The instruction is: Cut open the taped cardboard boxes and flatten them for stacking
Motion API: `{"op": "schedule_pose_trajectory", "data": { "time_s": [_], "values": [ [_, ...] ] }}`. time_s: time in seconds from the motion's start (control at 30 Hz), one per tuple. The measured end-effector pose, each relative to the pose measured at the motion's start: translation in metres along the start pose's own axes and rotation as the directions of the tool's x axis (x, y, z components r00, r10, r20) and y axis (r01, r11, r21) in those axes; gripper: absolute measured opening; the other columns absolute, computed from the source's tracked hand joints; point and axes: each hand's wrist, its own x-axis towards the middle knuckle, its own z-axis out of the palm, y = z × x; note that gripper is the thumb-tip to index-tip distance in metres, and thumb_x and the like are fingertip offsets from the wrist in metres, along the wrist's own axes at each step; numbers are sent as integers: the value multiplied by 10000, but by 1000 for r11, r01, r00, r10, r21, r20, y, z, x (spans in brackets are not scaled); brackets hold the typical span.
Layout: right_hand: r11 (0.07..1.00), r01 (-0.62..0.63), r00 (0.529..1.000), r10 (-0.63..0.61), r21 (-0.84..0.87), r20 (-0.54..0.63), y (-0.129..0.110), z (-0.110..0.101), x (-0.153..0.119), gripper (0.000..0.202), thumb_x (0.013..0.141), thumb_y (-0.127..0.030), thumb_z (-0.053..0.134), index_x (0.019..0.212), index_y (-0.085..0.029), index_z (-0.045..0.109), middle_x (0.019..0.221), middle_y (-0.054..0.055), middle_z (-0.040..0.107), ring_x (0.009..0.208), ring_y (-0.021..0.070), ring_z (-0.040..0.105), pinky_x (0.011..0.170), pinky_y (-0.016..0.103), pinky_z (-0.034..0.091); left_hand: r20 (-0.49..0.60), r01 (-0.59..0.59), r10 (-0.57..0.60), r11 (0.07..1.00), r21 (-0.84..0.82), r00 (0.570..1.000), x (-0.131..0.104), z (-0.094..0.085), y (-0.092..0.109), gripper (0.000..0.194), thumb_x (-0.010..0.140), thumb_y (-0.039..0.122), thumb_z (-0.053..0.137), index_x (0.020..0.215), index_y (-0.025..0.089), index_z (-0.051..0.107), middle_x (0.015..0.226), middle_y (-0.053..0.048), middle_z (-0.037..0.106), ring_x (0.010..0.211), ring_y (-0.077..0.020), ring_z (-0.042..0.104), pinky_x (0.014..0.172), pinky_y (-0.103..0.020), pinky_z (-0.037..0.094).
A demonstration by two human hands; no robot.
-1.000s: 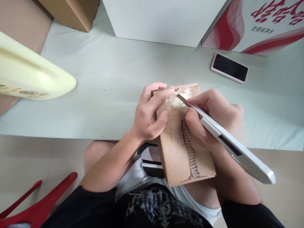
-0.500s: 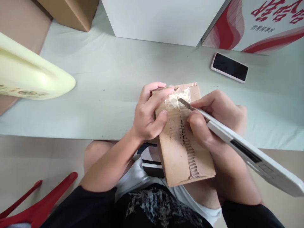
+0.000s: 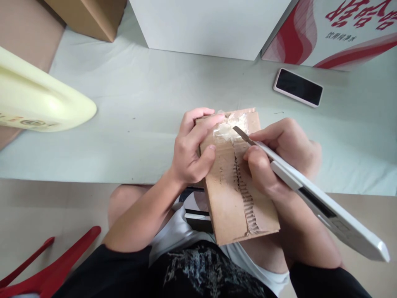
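Note:
A small brown cardboard box (image 3: 229, 203) is held tilted above my lap, its near end toward me. My left hand (image 3: 194, 147) grips its left side, thumb on the top face and fingers over the far edge. In my right hand (image 3: 279, 153) is a white utility knife (image 3: 328, 207), pinched near the front with its blade out. The blade tip lies over the clear tape (image 3: 228, 128) at the far end of the box; whether it touches the tape I cannot tell. A torn strip of exposed corrugation runs down the top face.
On the pale cloth-covered table (image 3: 139, 103) lies a phone (image 3: 299, 87), at the back right. Behind it stand a white box (image 3: 207, 25) and a red-and-white carton (image 3: 331, 37). A pale yellow object (image 3: 46, 95) and a brown carton (image 3: 96, 18) are at left. A red frame (image 3: 58, 265) shows at lower left.
The knife's rear end has swung slightly left and down, while its blade stays over the tape. Both hands keep their hold; the whole view has shifted a little.

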Motion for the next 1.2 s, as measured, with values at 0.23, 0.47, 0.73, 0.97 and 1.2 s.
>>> {"op": "schedule_pose_trajectory", "data": {
  "time_s": [0.23,0.47,0.73,0.97,1.2],
  "values": [
    [1000,25,999,-25,-5,-21,2,2,0,117,881,-191,615,900,-275,536,569,-69,525,441,86,411,446,250,352,3,-11,11,1000,-20,1000,0,0,0,458,1043,519,459,1418,297,599,1365,-109,579,1244,-318,635,1100,-552,585],
    [995,-9,1000,7,-97,-27,3,5,1,124,828,-161,595,886,-260,549,550,-86,505,431,70,360,427,230,288,-20,-41,40,999,-12,999,0,2,-3,455,1041,499,461,1397,258,609,1352,-125,578,1219,-304,651,1056,-533,614],
    [972,-121,993,120,-199,-19,-12,2,4,108,822,-180,617,879,-257,567,585,-87,557,477,78,397,507,225,384,-1,-40,40,999,19,999,-1,2,-5,471,1040,539,447,1408,282,589,1379,-123,573,1236,-318,644,1068,-560,601],
    [991,-59,998,58,-120,-13,1,3,4,76,813,-207,599,856,-255,561,544,-80,548,438,82,400,451,219,364,-24,-19,19,1000,-19,1000,0,3,-3,446,1033,545,468,1393,316,596,1358,-118,577,1219,-316,649,1049,-563,611],
    [998,-28,999,27,-60,-18,4,3,1,82,814,-186,592,840,-251,549,527,-82,518,429,80,375,440,229,350,-17,-3,3,1000,-29,1000,0,3,-2,442,1026,546,477,1385,320,603,1363,-117,573,1211,-331,647,1052,-588,605]
  ]
}}
